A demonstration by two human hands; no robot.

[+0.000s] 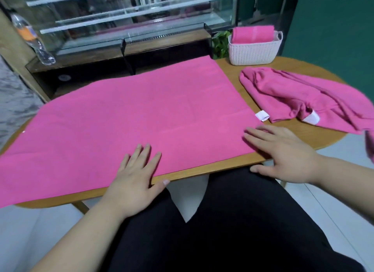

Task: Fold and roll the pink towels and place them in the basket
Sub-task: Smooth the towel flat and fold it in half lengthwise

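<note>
1. At near edge of table [222, 166]: L hand [135, 176] & R hand [283, 154] well apart, fingers flat on spread towel [141, 114], gripping nothing.
2. That towel not yet folded, I'd judge; white tag [262, 116] at its R corner, no text legible.
3. Just R of it, crumpled pile [299, 97]: also waiting.
4. Far R: basket [253, 51] w/ one done towel [252, 34] inside.
5. Far L bottle [30, 35]: label unreadable.
</note>
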